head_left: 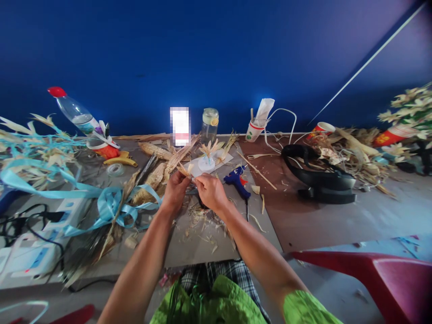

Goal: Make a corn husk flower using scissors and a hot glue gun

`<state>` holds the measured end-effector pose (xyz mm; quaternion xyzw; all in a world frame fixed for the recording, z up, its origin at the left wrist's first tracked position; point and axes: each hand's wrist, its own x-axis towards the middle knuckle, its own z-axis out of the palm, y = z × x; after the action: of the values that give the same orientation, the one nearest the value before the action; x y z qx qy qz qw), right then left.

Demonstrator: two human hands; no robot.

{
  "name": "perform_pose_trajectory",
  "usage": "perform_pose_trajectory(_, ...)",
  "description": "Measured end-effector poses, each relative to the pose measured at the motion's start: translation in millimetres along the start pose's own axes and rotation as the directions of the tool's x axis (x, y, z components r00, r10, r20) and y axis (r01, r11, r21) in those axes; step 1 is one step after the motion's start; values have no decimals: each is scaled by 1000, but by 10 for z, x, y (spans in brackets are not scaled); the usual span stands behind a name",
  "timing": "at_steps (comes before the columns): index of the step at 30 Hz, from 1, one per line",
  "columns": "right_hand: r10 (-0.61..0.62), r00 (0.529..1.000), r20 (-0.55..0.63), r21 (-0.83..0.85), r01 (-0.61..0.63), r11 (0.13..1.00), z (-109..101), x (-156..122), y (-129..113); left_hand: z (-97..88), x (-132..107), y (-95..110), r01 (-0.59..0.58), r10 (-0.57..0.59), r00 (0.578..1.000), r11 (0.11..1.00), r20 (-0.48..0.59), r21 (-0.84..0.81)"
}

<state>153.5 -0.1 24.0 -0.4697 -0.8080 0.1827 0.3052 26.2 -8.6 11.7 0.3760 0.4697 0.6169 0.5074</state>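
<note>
My left hand (175, 189) and my right hand (211, 191) meet over the grey board (199, 243), both with fingers pinched together. Between them they hold a small piece of dried corn husk (186, 170), whose pale tips stick up above my left fingers. Husk scraps (202, 225) litter the board below my hands. A blue glue gun (238, 180) lies just right of my right hand. Beyond my hands a small husk flower (209, 150) stands on a white round base on a sheet of paper.
Dried corn cobs and husks (153, 173) lie left of centre, with light blue ribbon (111, 204) and a white power strip (33, 252). A tilted bottle (76, 112), a glass jar (209, 123), paper cups (254, 130) and black headgear (320, 175) stand farther back. A red chair (381, 279) is near right.
</note>
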Motion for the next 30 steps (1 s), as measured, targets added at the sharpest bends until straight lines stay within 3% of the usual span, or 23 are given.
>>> perform_pose_trajectory(3,-16,1000,-20,-30,16,999,16,-25,-35,7,7,-19,-10,9,1000,999,-23,-36)
perform_pose_trajectory(10,-62,996,-68,69,67,995,6,-35,-44,25,15,24,142,-102,985,939,142,-314)
perform_pose_trajectory(15,-122,990,-77,157,132,979,41,-17,-15,-15,33,24,218,-186,975,896,119,-387)
perform_pose_trajectory(22,-57,993,-105,154,72,985,92,-30,-63,-9,12,68,324,-269,945,852,187,-411)
perform_pose_trajectory(30,9,998,-54,205,2,979,113,-16,-70,50,16,81,337,-245,935,836,256,-434)
